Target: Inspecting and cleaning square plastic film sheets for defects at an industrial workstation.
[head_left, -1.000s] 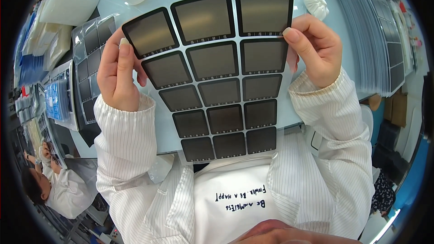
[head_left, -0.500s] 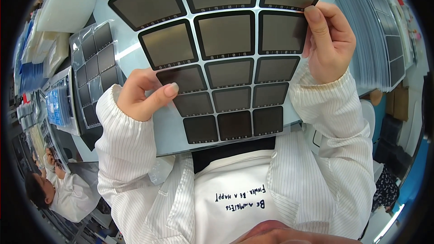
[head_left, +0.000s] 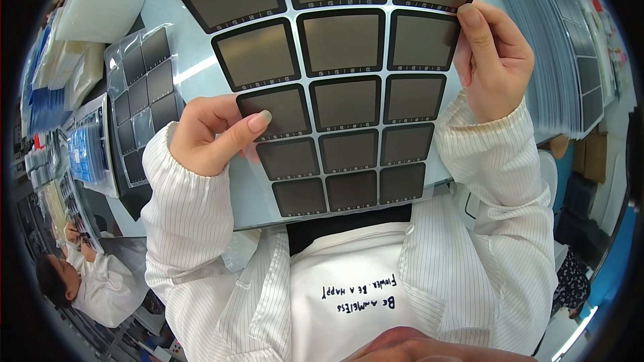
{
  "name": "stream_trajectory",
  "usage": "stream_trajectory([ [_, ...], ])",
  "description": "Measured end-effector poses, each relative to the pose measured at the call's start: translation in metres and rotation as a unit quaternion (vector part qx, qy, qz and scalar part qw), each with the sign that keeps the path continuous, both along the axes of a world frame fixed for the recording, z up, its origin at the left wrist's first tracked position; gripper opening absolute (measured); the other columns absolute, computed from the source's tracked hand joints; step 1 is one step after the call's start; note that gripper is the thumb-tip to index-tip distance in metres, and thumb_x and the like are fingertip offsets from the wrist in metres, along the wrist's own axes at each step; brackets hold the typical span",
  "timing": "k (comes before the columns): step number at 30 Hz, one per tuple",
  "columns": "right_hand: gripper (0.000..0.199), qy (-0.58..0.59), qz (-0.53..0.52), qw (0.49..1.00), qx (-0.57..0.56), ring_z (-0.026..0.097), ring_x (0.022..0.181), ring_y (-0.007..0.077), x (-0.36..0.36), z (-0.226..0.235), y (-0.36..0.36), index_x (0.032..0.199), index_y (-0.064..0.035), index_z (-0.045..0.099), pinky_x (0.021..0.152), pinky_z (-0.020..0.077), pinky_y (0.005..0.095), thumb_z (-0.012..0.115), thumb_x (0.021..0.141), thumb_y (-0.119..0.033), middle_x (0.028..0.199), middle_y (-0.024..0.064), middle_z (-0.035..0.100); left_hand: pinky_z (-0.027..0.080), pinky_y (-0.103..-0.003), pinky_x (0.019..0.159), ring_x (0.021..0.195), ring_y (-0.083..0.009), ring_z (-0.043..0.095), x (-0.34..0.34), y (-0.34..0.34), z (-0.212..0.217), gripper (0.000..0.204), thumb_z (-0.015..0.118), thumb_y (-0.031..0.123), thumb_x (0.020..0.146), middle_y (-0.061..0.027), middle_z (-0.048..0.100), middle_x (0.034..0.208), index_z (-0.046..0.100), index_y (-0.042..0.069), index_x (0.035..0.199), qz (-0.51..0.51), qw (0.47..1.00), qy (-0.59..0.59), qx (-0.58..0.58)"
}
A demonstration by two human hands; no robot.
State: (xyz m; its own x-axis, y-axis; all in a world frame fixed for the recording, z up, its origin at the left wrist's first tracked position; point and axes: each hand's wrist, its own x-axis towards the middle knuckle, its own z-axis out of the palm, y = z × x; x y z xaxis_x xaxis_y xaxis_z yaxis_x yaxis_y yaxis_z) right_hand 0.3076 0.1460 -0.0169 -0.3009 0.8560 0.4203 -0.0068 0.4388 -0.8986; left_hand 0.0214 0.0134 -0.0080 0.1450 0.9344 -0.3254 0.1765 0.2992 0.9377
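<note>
A clear sheet bearing rows of dark rectangular panels with black borders (head_left: 344,102) is held up in front of me, over the pale table (head_left: 251,204). On its left edge, my left hand (head_left: 211,135) pinches it, thumb on top of a panel and fingers behind. Higher up, my right hand (head_left: 495,60) grips the right edge between thumb and bent fingers. The sheet's far end runs out of the top of the picture, and its near end hangs close to my body. The fingers behind the sheet are partly hidden.
To the right stands a tall stack of similar panelled sheets (head_left: 547,53). At left lie another dark-panelled sheet (head_left: 137,97), a white translucent stack (head_left: 100,7) and a blue plastic-wrapped pack (head_left: 90,154). A co-worker in white (head_left: 111,288) sits at lower left.
The sheet has shifted slightly to the right, its upper rows have moved up a little and its tilt has altered. Both hands keep their grip; my left thumb has risen slightly.
</note>
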Motion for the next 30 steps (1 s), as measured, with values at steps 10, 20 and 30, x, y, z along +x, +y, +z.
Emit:
stream_trajectory([
  [10,0.016,0.019,-0.017,0.999,-0.032,0.039,0.039,0.0041,-0.0037,0.0031,-0.0028,0.096,-0.0013,0.063,0.037,0.027,0.0171,0.059,0.086,-0.013,0.059,-0.0003,0.053,0.045,-0.026,0.054,0.055,-0.0136,0.058,-0.0009,0.0005,-0.0004,0.028,0.061,0.025,0.084,-0.0055,0.059,0.061,0.061,-0.001,0.072,-0.014,1.0,0.022,0.002],
  [20,0.017,0.01,-0.03,0.999,-0.039,0.039,0.039,0.0042,-0.0046,0.0023,-0.0028,0.094,-0.0016,0.064,0.037,0.0249,0.0173,0.06,0.086,-0.016,0.057,-0.0005,0.053,0.044,-0.026,0.053,0.055,-0.0138,0.058,0.0007,-0.0011,-0.0035,0.032,0.062,0.027,0.083,-0.0068,0.059,0.06,0.06,0.0,0.067,0.001,0.999,0.029,0.025],
  [30,0.017,0.006,-0.038,0.999,-0.027,0.04,0.039,0.0051,-0.0053,0.002,-0.0024,0.093,-0.0019,0.064,0.037,0.0248,0.0178,0.06,0.086,-0.017,0.058,0.0001,0.054,0.043,-0.026,0.052,0.054,-0.0141,0.058,0.0027,-0.0008,-0.002,0.032,0.062,0.027,0.083,-0.0074,0.059,0.06,0.06,0.0,0.067,0.007,0.999,0.03,0.022],
])
